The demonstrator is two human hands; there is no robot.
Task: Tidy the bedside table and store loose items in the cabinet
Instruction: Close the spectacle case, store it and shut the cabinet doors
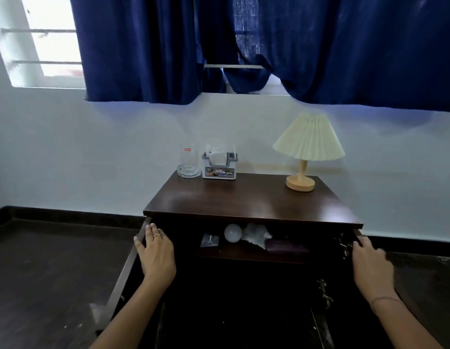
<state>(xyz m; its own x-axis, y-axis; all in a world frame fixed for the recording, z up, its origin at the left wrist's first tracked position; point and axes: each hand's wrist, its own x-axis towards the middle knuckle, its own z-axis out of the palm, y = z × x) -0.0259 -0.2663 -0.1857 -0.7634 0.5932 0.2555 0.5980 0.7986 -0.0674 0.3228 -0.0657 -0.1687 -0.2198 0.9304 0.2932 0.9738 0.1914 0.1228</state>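
A dark wooden bedside cabinet [251, 200] stands against the wall with both doors swung open. My left hand [156, 250] rests on the top edge of the left door [125, 270], thumb curled over its outer side. My right hand [370, 260] holds the top edge of the right door, which is mostly hidden in the dark. On the upper shelf [244, 254] inside lie a white ball [232, 233], a crumpled white item [256, 234], a small dark packet [210, 241] and a dark purple pouch [287, 246].
On the tabletop stand a glass mug [188, 161] and a grey tissue holder [219, 163] at the back left, and a pleated cream lamp [307, 152] at the back right. Blue curtains [269, 46] hang above. Dark floor [55, 273] lies to the left.
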